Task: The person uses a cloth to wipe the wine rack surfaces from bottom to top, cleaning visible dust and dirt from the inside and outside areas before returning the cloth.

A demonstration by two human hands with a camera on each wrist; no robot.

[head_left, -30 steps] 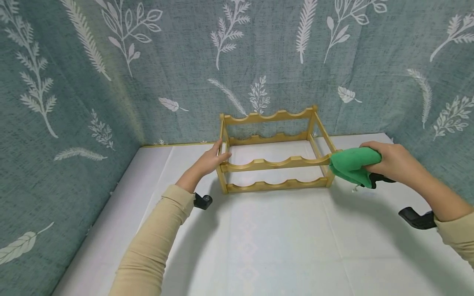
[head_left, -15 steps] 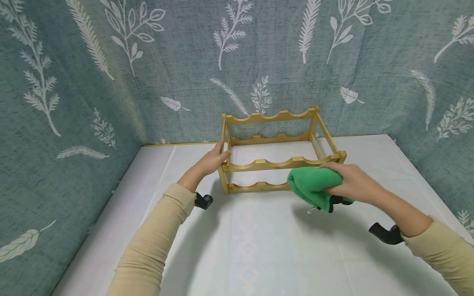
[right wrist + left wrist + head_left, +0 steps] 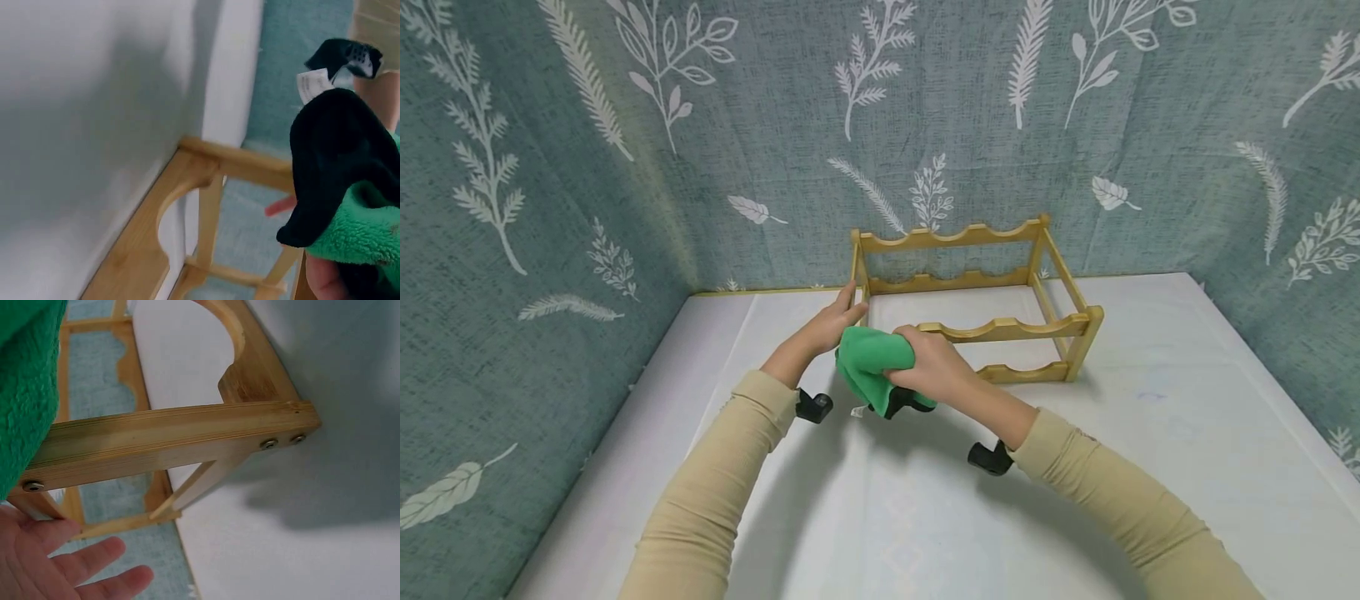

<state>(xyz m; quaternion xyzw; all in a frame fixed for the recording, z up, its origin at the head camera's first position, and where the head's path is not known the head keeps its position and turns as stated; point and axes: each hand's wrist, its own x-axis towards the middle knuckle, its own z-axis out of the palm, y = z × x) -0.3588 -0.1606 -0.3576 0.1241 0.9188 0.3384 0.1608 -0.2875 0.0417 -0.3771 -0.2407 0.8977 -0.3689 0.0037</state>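
Observation:
A wooden wine rack [image 3: 1000,327] with scalloped rails stands at the back of the table. At its left end my left hand [image 3: 829,327] holds the side rail, thumb over the top; in the left wrist view the other fingers [image 3: 94,559] are spread and fairly straight. My right hand [image 3: 936,367] grips a folded green cloth [image 3: 868,362] at the rack's front left corner, hiding that corner in the head view. The right wrist view shows the cloth's black part [image 3: 331,156] and a white tag [image 3: 314,84].
White covering lies over the table [image 3: 1075,483]. Green-blue fabric with a white leaf pattern [image 3: 775,108] hangs behind and at both sides, close behind the rack. Black wrist-worn pieces [image 3: 992,458] stick out below both wrists.
My right hand has carried the green cloth leftward along the rack's front rail, from the right corner to the left corner. The left hand has stayed at the rack's left end.

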